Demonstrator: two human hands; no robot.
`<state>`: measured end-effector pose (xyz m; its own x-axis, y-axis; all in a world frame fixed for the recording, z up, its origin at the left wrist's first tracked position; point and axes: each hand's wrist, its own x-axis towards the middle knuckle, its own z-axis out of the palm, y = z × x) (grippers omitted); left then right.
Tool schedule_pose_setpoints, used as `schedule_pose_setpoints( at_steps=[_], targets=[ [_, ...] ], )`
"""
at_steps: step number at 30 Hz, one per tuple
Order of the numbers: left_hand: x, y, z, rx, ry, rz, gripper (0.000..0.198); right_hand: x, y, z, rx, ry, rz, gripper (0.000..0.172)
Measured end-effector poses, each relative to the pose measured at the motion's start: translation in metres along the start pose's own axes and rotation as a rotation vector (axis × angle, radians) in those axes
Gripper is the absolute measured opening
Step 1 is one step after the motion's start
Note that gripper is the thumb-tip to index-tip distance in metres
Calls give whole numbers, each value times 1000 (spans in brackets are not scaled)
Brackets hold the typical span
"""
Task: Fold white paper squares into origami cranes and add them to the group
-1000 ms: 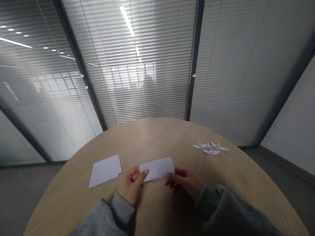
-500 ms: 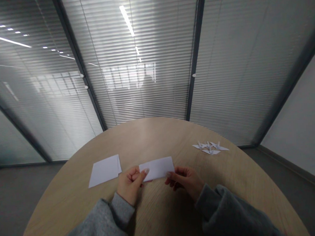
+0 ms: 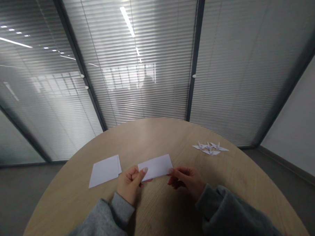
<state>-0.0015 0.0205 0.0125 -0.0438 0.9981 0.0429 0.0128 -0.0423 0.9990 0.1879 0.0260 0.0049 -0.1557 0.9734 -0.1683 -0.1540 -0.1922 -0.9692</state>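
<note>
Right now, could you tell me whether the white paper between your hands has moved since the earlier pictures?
Yes, the white paper has shifted slightly left, toward the white sheets, which have not moved.

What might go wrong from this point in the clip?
The white paper rectangle is held only at its ends by the left hand and right hand, so it might slip or crease. The left hand is close to the white paper sheets and could nudge them. The paper cranes lie near the edge of the round wooden table, so a knock might push them off.
</note>
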Motion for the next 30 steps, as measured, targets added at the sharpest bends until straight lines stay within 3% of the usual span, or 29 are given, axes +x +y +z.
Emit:
schedule_pose_setpoints(
  at_steps=[7, 19, 30],
  targets=[
    [0, -2, -1, 3, -7, 15, 49, -2, 0, 0, -4, 31, -29, 51],
    [-2, -2, 2, 73, -62, 15, 52, 0, 6, 2, -93, -122, -16, 54],
    [-6, 0, 4, 108, -102, 66, 51, 1, 10, 2, -156, -108, -35, 50]
  ],
)
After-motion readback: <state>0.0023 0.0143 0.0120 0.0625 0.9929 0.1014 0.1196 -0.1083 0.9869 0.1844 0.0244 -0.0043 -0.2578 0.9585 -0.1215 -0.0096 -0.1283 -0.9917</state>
